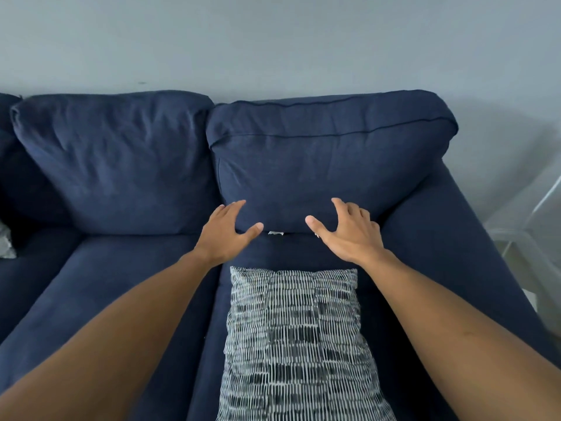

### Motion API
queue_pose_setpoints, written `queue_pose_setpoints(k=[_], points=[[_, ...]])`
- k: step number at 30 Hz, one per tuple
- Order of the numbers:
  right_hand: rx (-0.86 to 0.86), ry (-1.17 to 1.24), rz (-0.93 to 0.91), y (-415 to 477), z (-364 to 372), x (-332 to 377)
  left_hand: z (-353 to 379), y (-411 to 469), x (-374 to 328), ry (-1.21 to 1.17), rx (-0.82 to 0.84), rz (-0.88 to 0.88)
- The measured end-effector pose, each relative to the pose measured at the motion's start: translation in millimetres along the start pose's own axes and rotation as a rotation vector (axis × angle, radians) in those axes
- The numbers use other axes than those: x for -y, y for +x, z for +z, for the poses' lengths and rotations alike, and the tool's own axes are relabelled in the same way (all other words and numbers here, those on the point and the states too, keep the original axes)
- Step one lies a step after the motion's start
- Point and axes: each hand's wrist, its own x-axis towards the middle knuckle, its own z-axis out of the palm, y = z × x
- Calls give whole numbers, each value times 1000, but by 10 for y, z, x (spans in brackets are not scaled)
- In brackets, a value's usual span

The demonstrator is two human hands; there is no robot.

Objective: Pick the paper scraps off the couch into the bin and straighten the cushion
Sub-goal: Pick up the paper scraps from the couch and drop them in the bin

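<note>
A navy couch (109, 287) fills the view. Its right back cushion (321, 165) leans against the backrest. My left hand (226, 232) and my right hand (349, 229) reach to that cushion's lower edge, fingers spread, holding nothing. Whether the fingertips touch the fabric I cannot tell. Between the two hands a small white paper scrap (275, 233) peeks out of the crease under the cushion. A black-and-white patterned throw pillow (297, 344) lies flat on the right seat, between my forearms. No bin is in view.
The left back cushion (115, 165) stands beside the right one. A grey crumpled item (5, 243) lies at the far left edge of the seat. The couch's right armrest (473, 244) borders a clear side table (528, 214). A pale wall is behind.
</note>
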Motion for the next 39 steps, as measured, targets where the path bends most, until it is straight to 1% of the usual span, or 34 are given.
queue_pose_setpoints(k=[4, 8, 14, 22, 26, 29, 31, 34, 39], points=[[27, 43, 17, 77, 120, -57, 74, 114, 75, -10, 22, 15], [62, 59, 43, 157, 386, -219, 256, 270, 206, -37, 57, -17], [134, 38, 85, 376, 917, -490, 754, 498, 487, -57, 127, -86], [161, 68, 126, 952, 1705, -887, 1532, 948, 874, -9, 156, -222], [149, 118, 178, 1270, 2037, -1115, 1880, 1219, 998, 51, 140, -245], [153, 149, 180, 1454, 2246, -1210, 2108, 1418, 1090, 16, 130, -247], [121, 147, 164, 1586, 2365, -1248, 2262, 1589, 1162, -19, 118, -250], [49, 150, 146, 1754, 2508, -1267, 2454, 1786, 1248, 14, 65, -274], [-27, 149, 148, 1923, 2740, -1305, 2658, 1892, 1294, 34, -12, -382]])
